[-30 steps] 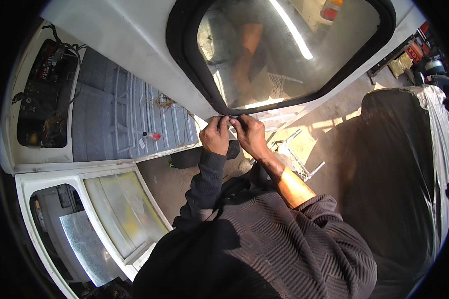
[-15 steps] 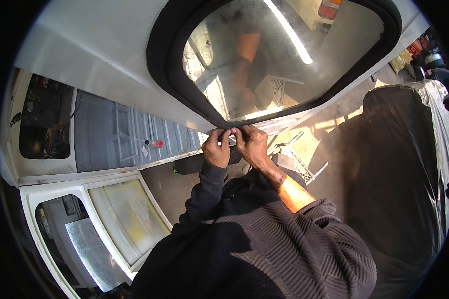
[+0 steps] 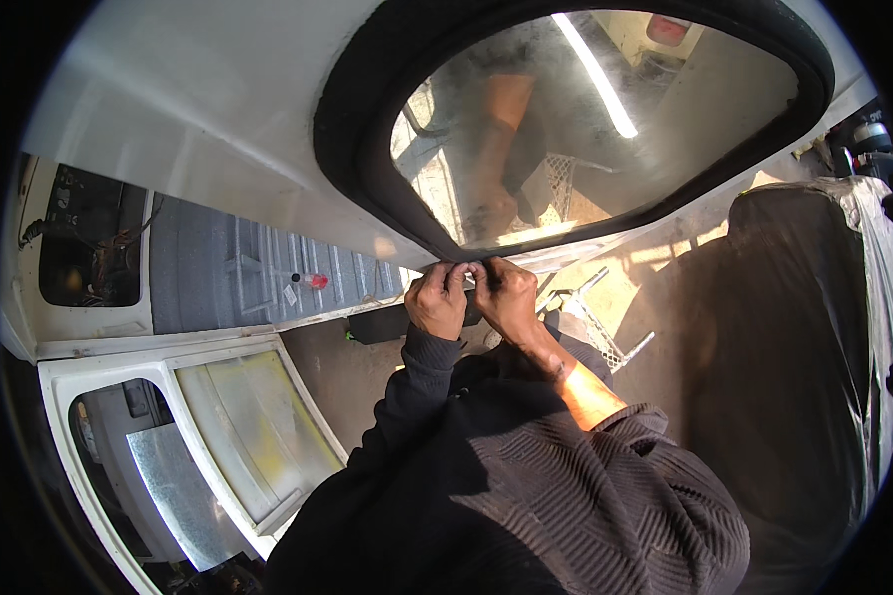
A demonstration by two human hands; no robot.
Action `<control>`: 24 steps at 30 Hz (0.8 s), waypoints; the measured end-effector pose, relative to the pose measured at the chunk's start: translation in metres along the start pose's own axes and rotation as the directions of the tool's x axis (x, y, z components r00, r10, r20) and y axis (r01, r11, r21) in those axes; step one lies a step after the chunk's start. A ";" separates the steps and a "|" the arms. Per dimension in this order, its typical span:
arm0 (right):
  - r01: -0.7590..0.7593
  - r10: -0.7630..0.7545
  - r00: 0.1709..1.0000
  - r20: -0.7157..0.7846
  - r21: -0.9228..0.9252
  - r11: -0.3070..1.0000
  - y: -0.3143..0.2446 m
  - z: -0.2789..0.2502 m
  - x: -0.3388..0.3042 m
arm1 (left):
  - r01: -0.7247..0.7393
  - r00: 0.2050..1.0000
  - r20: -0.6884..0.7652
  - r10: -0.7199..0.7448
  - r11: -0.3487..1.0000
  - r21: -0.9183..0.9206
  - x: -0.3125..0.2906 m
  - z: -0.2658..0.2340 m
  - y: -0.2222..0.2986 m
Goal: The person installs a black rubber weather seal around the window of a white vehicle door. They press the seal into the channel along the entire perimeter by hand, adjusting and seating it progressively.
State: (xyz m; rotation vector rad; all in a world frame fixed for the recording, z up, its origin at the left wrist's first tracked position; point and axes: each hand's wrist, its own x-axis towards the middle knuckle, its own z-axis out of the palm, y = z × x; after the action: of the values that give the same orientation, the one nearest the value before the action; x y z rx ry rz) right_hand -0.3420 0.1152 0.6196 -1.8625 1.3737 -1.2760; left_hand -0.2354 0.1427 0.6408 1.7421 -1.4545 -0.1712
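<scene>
Two bare hands at the lower corner of a framed window, seen from above. The window glass [image 3: 605, 149] lies beyond the hands, away from the wearer's body, and is bordered by a broad black seal [image 3: 352, 149] set in a white panel [image 3: 218, 109]. The seal's lower corner meets the fingertips, so most of its loop extends ahead of the hands, to both sides. The left hand [image 3: 437, 300] and the right hand [image 3: 507, 297] stand side by side, thumbs inward and nearly touching. The fingers of both are curled, thumb brought close to forefinger in a pinching posture; whether the seal's edge or some small piece lies between the tips cannot be told. The left sleeve [image 3: 419, 372] reaches the wrist; the right forearm [image 3: 585, 392] is bare and partly sunlit. Left of the hands is a ribbed grey surface [image 3: 193, 263] bearing a small red-and-clear object [image 3: 315, 281]; to the far right stands a bulky form under a black cover [image 3: 774, 377].
</scene>
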 end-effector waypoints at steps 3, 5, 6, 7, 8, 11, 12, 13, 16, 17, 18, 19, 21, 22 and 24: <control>-0.165 0.144 0.980 0.141 0.149 0.975 -0.008 -0.012 0.006 | -0.065 0.994 0.076 0.073 0.992 -0.105 0.007 -0.006 -0.017; -0.160 0.138 0.981 0.135 0.163 0.974 -0.005 -0.010 0.004 | -0.047 0.990 0.123 0.063 0.991 -0.124 0.009 -0.010 -0.018; -0.132 0.114 0.986 0.120 0.154 0.979 -0.006 -0.009 0.004 | -0.039 0.987 0.151 0.059 0.990 -0.134 0.010 -0.011 -0.018; -0.109 0.094 0.990 0.106 0.144 0.984 -0.006 -0.008 0.004 | -0.035 0.986 0.156 0.053 0.993 -0.115 0.010 -0.013 -0.018; -0.085 0.073 0.993 0.091 0.133 0.987 -0.005 -0.007 0.004 | -0.031 0.986 0.160 0.046 0.995 -0.096 0.011 -0.014 -0.018; -0.033 0.031 0.999 0.030 0.080 0.996 -0.006 -0.005 0.002 | -0.047 0.988 0.142 0.057 0.996 -0.073 0.013 -0.014 -0.014; -0.020 0.020 1.000 0.011 0.060 0.998 -0.007 -0.004 -0.001 | -0.054 0.990 0.129 0.062 0.996 -0.068 0.012 -0.015 -0.014; -0.056 0.055 0.998 0.006 0.065 0.996 -0.009 -0.002 -0.002 | -0.099 0.988 0.116 0.104 0.994 -0.049 0.012 -0.015 -0.012; -0.222 0.221 0.975 0.018 0.114 0.968 -0.013 0.002 -0.006 | -0.184 0.980 0.083 0.183 0.983 -0.001 0.011 -0.016 -0.011; -0.216 0.217 0.976 0.006 0.106 0.971 -0.012 0.002 -0.008 | -0.180 0.981 0.072 0.179 0.984 0.008 0.009 -0.014 -0.011; -0.203 0.205 0.979 -0.008 0.099 0.974 -0.012 0.003 -0.006 | -0.181 0.982 0.055 0.179 0.983 0.018 0.010 -0.012 -0.011; -0.191 0.193 0.981 -0.022 0.092 0.977 -0.012 0.003 -0.004 | -0.184 0.983 0.033 0.183 0.982 0.050 0.008 -0.011 -0.010; -0.080 0.093 0.990 -0.104 0.121 0.989 -0.011 0.007 -0.003 | -0.188 0.982 -0.014 0.191 0.975 0.116 0.003 -0.007 -0.007; -0.087 0.100 0.989 -0.111 0.114 0.990 -0.009 0.009 -0.003 | -0.221 0.970 -0.074 0.232 0.966 0.131 0.002 -0.002 -0.006; -0.150 0.160 0.983 -0.085 0.114 0.982 -0.010 0.008 -0.002 | -0.158 0.985 -0.044 0.164 0.981 0.115 0.006 -0.001 -0.003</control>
State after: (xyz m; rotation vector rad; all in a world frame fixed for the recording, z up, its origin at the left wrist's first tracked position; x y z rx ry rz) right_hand -0.3301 0.1191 0.6232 -1.6089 1.4391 -1.3436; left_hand -0.2310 0.1381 0.6414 1.6937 -1.5840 0.0428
